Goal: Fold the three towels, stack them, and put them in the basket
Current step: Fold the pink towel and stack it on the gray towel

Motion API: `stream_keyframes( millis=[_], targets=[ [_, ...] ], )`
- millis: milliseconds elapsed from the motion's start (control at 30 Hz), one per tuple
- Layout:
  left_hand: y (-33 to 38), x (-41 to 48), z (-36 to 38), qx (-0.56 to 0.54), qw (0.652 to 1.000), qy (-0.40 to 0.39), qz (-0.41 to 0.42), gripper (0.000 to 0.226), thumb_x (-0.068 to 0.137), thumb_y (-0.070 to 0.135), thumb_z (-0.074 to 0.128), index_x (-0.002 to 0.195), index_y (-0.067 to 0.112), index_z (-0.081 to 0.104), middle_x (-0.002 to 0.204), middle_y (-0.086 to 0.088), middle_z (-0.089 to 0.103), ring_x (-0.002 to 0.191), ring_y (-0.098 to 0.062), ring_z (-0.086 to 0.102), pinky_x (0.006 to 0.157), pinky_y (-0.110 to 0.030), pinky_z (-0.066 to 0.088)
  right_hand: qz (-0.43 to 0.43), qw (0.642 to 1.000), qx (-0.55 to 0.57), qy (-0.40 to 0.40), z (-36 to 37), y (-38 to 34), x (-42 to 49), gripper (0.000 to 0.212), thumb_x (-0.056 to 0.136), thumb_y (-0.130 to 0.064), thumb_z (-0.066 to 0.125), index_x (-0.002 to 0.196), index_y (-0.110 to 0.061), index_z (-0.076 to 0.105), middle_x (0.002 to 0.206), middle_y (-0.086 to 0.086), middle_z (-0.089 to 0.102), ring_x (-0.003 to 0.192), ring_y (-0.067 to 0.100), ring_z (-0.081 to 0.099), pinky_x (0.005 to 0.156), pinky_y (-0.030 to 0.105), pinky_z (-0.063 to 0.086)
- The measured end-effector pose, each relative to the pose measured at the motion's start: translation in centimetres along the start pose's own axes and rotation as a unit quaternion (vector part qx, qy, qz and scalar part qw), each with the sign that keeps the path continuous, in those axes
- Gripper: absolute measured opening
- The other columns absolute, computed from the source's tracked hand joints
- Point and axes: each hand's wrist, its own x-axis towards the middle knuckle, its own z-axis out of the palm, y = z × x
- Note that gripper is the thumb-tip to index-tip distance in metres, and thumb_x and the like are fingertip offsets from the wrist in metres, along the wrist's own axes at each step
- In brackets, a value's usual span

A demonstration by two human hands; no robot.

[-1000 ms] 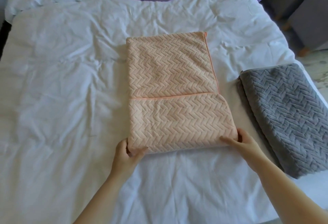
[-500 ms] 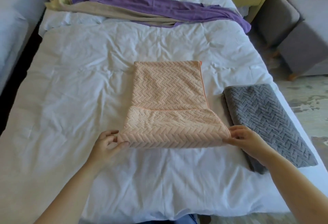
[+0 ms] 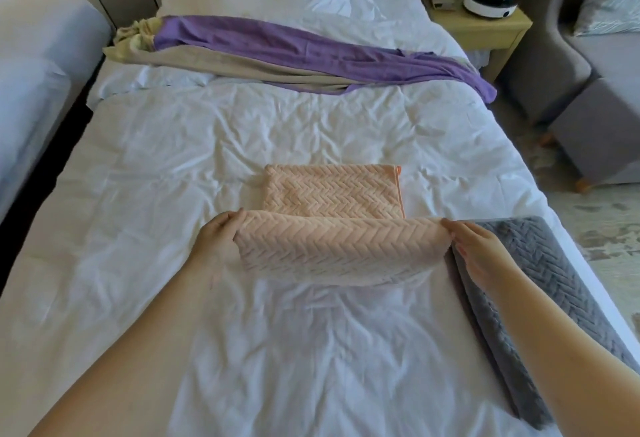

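Most of the frame is the bed (image 3: 277,350), with a white duvet that's all soft crinkles and puffy creases. Across the upper part lies a long purple sheet (image 3: 311,52), smooth and thin, bunched together with a beige layer under it. Upper right there's a grey armchair (image 3: 554,65) in a flat woven fabric.

The grey towel (image 3: 540,270) sits in the lower right of the frame along the bed's edge. It's folded into a long rectangle, plush with a raised herringbone pattern.

The peach towel (image 3: 332,246) is dead centre and has the same herringbone texture. Its far half lies flat on the duvet, with a thin orange trim down the right edge. The near half is lifted up off the bed in a rounded, sagging fold.

A blocky pale wood nightstand (image 3: 485,31) stands at the upper right, beside the bed.

The left hand (image 3: 214,239) has the fold's left end, fingers (image 3: 232,220) curled over the top of the cloth. The right hand (image 3: 481,249) pinches the right end, just in front of the grey towel's corner.
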Motion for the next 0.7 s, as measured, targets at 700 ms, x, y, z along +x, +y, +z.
stream_keyframes(
  millis=[700],
  targets=[
    [-2.2, 17.3, 6.1, 0.028, 0.999, 0.006, -0.032, 0.048, 0.065, 0.069, 0.066, 0.100, 0.036, 0.068, 0.096, 0.011, 0.074, 0.090, -0.008, 0.070, 0.074, -0.027, 0.052, -0.030, 0.999, -0.031, -0.002, 6.2, 2.1, 17.5, 0.017, 0.087, -0.039, 0.064, 0.100, -0.030, 0.062, 0.100, -0.001, 0.071, 0.084, 0.010, 0.070, 0.061, 0.022, 0.056]
  ],
)
